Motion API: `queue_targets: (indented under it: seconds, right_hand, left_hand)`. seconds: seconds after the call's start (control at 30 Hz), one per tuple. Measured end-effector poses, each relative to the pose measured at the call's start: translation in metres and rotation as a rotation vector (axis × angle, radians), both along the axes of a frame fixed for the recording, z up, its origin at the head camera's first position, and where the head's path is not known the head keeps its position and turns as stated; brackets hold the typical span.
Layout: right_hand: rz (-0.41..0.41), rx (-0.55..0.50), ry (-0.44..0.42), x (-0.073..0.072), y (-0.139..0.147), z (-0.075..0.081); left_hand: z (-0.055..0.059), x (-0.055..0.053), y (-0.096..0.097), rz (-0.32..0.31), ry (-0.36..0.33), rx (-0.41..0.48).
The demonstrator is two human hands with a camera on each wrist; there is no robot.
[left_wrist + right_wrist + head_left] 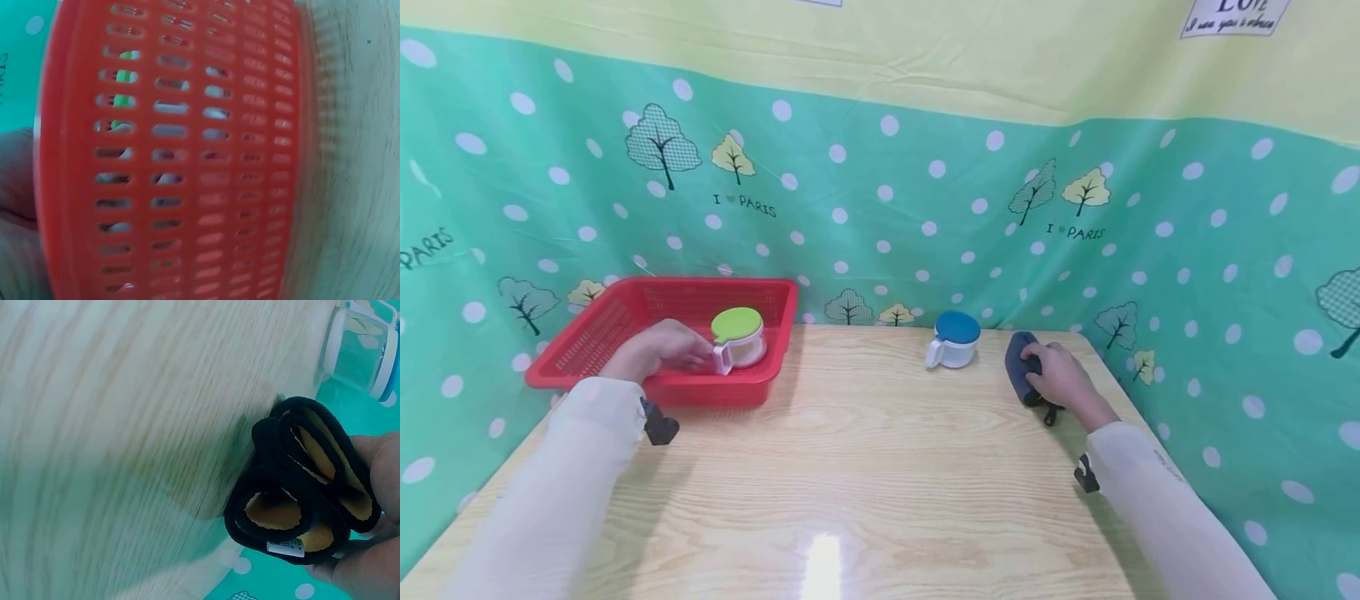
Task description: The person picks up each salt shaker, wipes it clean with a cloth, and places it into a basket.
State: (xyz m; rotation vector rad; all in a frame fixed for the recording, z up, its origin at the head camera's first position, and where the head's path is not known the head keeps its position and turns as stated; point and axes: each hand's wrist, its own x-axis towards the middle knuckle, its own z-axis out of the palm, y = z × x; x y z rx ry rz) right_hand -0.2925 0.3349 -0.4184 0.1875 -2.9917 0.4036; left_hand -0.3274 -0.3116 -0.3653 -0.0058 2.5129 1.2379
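My left hand point(670, 346) reaches into a red plastic basket point(786, 325), fingers curled at the handle of a seasoning jar point(748, 350) with a green lid. Its fingertips are partly hidden; they seem to pinch that handle. In the left wrist view the slotted basket wall point(187, 187) covers most of the hand and jar. My right hand point(1060, 375) grips a rolled dark-blue fabric wrap point(1018, 367) between thumb and fingers, at the table's right side. The right wrist view shows the wrap's folded end point(265, 450), with tan lining and a white tag.
A second seasoning jar point(957, 340), blue-lidded with a white handle, stands at the back of the wooden table point(865, 467), left of the wrap. A green dotted curtain point(880, 217) hangs behind and along both sides.
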Motion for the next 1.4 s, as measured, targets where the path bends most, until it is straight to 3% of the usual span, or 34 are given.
queue_targets:
  seconds: [0.17,0.37,0.53,0.9,1.23,1.4]
  right_hand:
    - [-0.001,-0.004,-0.007,0.0,0.001,0.0]
    - [-0.001,-0.006,-0.016,-0.002,0.001,0.001]
    - [0.012,-0.001,-0.024,-0.003,0.0,0.001]
    - [0.005,-0.005,-0.033,0.0,0.002,0.0]
    - [0.006,0.01,-0.022,0.0,-0.002,-0.001]
    - [0.002,0.013,-0.017,0.0,-0.002,-0.001]
  left_hand:
    - [0.005,0.005,0.001,0.07,0.104,-0.087]
    - [0.009,0.011,0.021,0.19,0.205,-0.025]
    - [0.018,0.018,0.046,0.226,0.29,0.005]
    - [0.029,0.014,0.094,0.16,0.417,-0.006]
    - [0.026,0.005,0.137,0.096,0.469,0.078]
    - [0.025,-0.001,0.155,0.02,0.519,0.045]
